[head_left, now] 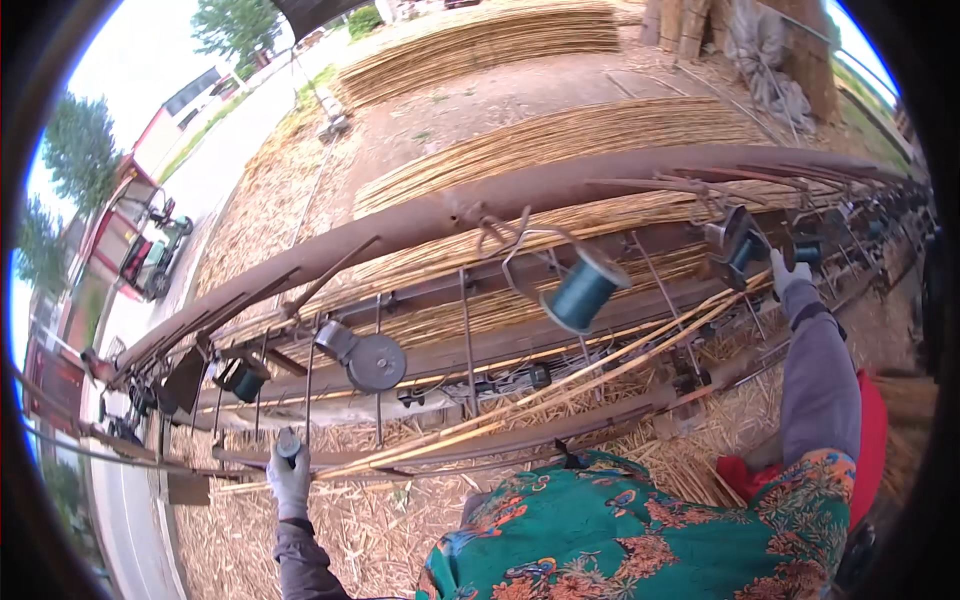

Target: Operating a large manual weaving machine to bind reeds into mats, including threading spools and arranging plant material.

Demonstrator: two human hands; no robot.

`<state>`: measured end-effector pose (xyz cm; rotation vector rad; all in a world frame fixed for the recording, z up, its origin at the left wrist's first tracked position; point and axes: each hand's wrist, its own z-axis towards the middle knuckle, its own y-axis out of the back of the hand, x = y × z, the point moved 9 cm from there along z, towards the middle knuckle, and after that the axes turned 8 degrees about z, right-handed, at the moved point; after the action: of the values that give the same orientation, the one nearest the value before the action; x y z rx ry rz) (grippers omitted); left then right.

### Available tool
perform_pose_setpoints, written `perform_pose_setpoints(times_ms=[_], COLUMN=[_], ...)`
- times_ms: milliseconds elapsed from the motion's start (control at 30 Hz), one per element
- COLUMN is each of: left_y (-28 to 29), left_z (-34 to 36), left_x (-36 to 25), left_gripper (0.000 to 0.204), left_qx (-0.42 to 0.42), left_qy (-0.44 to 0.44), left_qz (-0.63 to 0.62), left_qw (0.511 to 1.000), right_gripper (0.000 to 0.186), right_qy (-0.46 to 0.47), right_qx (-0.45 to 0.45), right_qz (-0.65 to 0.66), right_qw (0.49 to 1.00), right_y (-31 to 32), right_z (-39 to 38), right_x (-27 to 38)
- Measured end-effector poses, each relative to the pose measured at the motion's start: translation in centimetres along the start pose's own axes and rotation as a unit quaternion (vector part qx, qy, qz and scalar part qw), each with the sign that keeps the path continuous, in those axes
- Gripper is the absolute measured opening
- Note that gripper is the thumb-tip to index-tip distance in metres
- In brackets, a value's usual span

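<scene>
Several long, thin yellow reed stalks [540,402] slant across the front of a rusty metal frame, from low on the left up to the right. My left hand [289,482], in a pale glove, is closed around them near their left end. Just above its fingers shows a grey round piece [289,443]; whether the hand touches it I cannot tell. My right arm reaches far right, where the gloved right hand [790,275] closes on the stalks' other end, its fingers partly hidden. Beside that hand sit spools of blue-green twine [743,252].
A thick rusty pipe [400,240] spans the frame, with thin upright rods below. Another twine spool [585,290] hangs mid-frame, near a grey metal disc [376,362]. Reed matting [570,135] lies beyond; loose straw [230,530] covers the ground. A small vehicle [155,250] stands at left.
</scene>
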<state>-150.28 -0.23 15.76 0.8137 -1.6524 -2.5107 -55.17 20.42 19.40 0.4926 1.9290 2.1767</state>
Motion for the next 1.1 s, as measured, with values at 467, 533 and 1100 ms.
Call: perform_pose_setpoints(times_ms=[467,533,1100], left_y=[3.1,4.5,19.3], left_z=[-0.7,-0.4,6.3], left_x=[-2.6,-2.9,15.9], left_gripper=[0.038,0.039,0.039], left_qx=[0.024,0.009,-0.174], left_qy=[0.008,0.004,0.254], left_qz=[0.055,0.054,-0.284], left_qw=[0.998,0.998,0.908], right_gripper=[0.054,0.049,0.014], right_qy=[0.605,0.613,0.609], right_qx=[0.173,0.191,0.076], right_qz=[0.020,0.053,0.058], right_qw=[0.777,0.765,0.788], right_y=[-5.6,-5.2,1.2], right_z=[-23.2,-23.3,-15.1], right_x=[37.6,37.6,37.9])
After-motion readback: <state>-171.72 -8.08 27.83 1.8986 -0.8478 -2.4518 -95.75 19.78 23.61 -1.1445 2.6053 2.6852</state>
